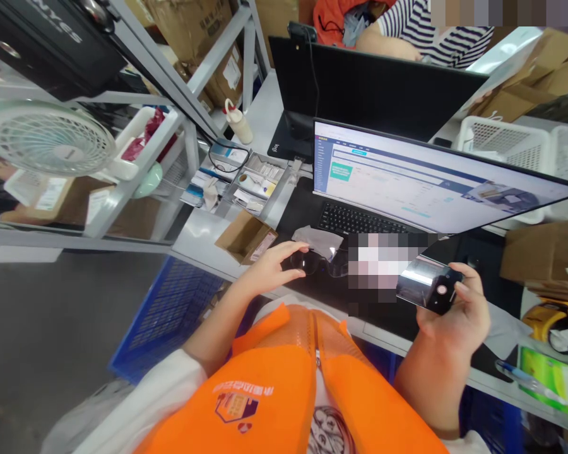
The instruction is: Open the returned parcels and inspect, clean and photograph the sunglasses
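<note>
My left hand (278,268) pinches one end of a pair of glasses (307,261), held over the black desk mat. The glasses have dark thin frames, and their far part is hard to make out against the mat. In my right hand (461,309) is a smartphone (423,284), tilted sideways with a camera picture and a round shutter button on its screen. Behind the glasses lies a clear plastic bag (318,241). Left of it sits an open small cardboard box (246,236). A blurred patch covers the area between the glasses and the phone.
A monitor (430,180) and keyboard (360,219) stand behind my hands. An organiser tray (253,186) is at the left. At the right are a cardboard box (544,255), a yellow tape dispenser (549,321) and a pen (530,381). A person in stripes sits opposite.
</note>
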### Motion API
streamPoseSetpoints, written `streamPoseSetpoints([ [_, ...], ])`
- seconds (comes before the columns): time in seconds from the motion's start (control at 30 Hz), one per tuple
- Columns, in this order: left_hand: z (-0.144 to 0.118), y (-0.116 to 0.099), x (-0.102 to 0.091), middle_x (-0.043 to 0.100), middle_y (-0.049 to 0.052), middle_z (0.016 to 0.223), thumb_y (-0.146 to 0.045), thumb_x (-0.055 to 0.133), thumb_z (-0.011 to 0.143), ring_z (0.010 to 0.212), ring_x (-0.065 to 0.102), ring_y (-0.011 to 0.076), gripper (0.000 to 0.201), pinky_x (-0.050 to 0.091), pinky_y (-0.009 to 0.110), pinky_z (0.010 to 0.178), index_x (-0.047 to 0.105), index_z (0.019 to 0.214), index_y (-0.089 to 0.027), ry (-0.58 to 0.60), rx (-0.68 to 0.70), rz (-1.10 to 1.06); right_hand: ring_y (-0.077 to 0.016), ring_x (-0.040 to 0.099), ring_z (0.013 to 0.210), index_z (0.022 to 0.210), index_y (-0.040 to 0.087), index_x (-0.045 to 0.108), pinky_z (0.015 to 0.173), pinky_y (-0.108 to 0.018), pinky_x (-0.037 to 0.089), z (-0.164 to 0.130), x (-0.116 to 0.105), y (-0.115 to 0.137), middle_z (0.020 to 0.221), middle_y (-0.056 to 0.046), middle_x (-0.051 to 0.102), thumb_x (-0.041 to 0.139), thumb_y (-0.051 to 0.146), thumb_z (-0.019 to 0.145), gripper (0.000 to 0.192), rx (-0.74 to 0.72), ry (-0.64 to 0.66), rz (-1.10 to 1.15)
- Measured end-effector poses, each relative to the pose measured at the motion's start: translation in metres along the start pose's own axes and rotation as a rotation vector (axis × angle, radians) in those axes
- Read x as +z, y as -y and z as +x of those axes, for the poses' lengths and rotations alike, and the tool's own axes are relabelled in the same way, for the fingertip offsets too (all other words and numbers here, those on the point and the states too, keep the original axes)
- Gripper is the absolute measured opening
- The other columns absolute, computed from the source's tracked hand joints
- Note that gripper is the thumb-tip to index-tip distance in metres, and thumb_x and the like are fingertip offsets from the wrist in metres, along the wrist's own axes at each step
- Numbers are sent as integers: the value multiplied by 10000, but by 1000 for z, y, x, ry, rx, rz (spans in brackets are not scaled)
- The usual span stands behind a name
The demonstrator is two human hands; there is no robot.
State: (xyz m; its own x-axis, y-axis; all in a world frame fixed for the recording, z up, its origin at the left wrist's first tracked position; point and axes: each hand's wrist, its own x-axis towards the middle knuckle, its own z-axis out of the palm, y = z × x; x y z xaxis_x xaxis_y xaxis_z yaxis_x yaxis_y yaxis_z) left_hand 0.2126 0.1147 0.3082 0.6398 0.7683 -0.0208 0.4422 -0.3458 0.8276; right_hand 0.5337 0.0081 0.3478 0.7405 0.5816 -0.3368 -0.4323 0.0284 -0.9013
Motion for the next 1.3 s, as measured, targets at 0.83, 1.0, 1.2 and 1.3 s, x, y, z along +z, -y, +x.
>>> streamPoseSetpoints([
  [0.83,-14,38,62,695,108,1255,-328,701,866,1177,661,261,396,522,445,1071,641,1242,-218,148,48,107,-208,661,1000,1224,152,613,853,-405,583,88,-231,-212,1188,-87,646,617,376,976,335,3,-843,-403],
  [1.0,-9,31,89,682,110,1298,-292,700,866,1238,631,282,416,510,477,1093,632,1272,-233,250,150,185,-230,650,1067,1250,157,608,907,-441,568,100,-233,-235,1240,-95,633,620,373,974,351,18,-826,-524],
  [1.2,16,35,139,669,129,1304,-260,629,934,1284,601,269,363,416,552,1171,589,1291,-210,238,407,341,-257,613,1158,1300,173,585,970,-485,538,98,-238,-230,1333,-110,589,633,361,965,388,-22,-673,-683],
  [1.3,34,47,167,654,135,1334,-230,596,952,1337,560,259,363,389,561,1186,573,1312,-195,267,490,374,-252,620,1145,1303,172,582,970,-483,533,85,-237,-223,1322,-110,597,606,383,979,388,-64,-542,-712],
])
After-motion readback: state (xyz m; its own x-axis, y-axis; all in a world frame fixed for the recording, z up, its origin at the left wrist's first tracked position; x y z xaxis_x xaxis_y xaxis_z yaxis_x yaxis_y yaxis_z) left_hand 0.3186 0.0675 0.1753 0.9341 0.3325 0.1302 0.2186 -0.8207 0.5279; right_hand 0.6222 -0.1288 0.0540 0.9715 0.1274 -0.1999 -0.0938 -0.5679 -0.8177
